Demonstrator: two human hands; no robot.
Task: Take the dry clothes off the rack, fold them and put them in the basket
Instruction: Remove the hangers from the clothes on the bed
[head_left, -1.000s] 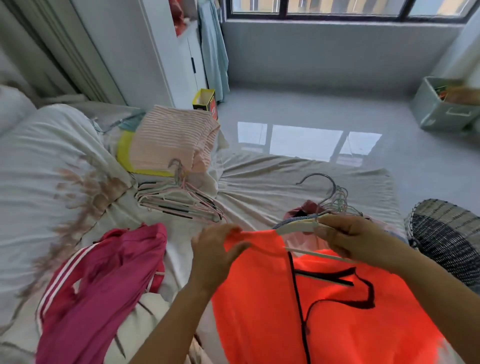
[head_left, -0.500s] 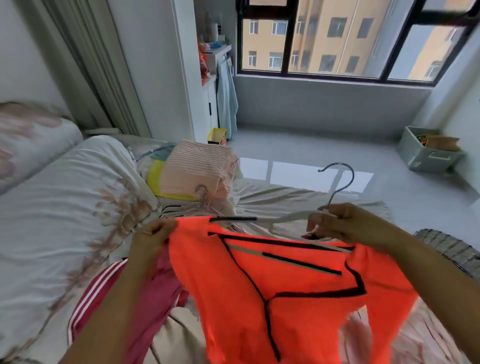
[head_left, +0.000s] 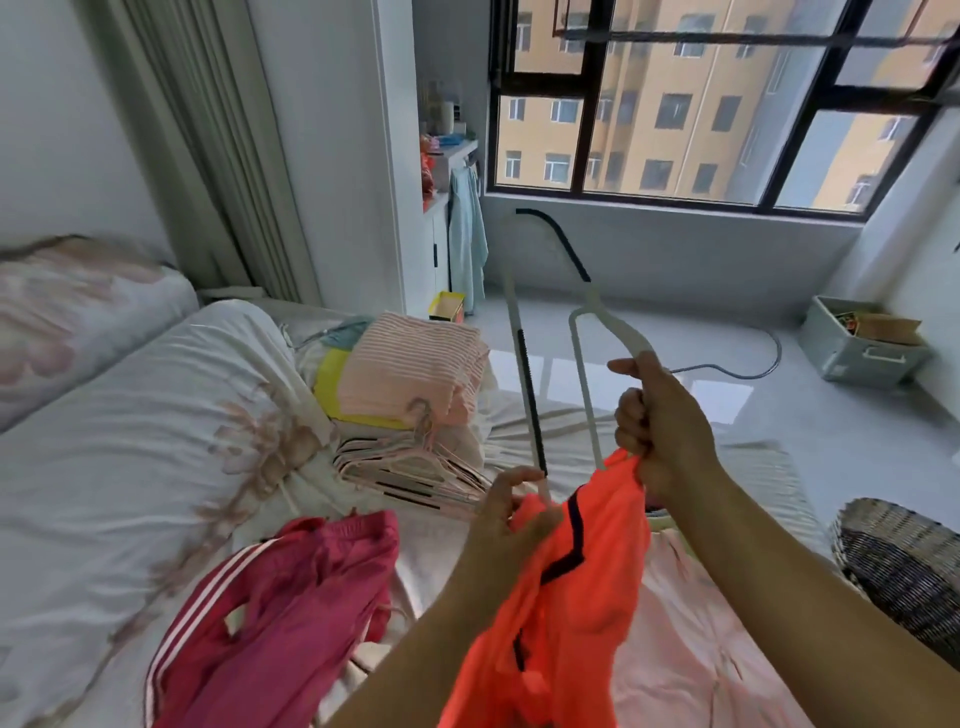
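The orange shirt (head_left: 566, 618) looks thin, light and floppy, with the sheen of sports fabric, so it will likely slide easily and hold no shape of its own. The shoulder seams or the collar edge seem the best places to grasp it for folding. It hangs down between the two hands, its top bunched at the lower end of the hanger (head_left: 529, 384). The hanger looks stiff and light and stands almost upright above the hands. The right hand (head_left: 662, 431) is closed in a fist round the hanger's white bar, thumb up, with the shirt's top touching its underside and the forearm reaching in from the lower right. The left hand (head_left: 506, 512), just below and left of it, pinches the shirt's edge with curled fingers near the hanger's tip. The wicker basket (head_left: 904, 566) sits well to the right of the right arm
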